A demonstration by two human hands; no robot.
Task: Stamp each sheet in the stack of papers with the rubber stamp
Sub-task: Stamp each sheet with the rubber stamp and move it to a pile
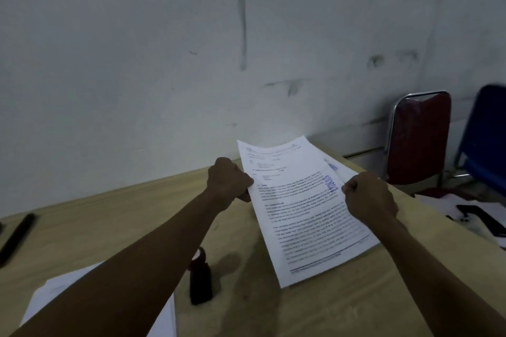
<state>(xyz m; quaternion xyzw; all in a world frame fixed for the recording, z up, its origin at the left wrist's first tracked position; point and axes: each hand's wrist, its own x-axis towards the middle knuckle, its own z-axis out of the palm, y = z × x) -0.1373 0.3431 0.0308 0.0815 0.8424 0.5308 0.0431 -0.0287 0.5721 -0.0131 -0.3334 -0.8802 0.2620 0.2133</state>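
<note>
— Hands?
— Left hand (228, 176) and right hand (368, 197) each pinch a side edge of the stamped sheets (304, 208), lifted above the counter (109, 216).
— Rubber stamp (200, 276)?
— Upright on the counter, near another paper stack (54, 290).

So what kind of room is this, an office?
Probably a plain office or back room: a wooden desk against a scuffed wall, printed sheets with a rubber stamp, and padded metal-framed chairs.

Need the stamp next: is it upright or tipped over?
Upright: the rubber stamp stands on the table, untouched.
</note>
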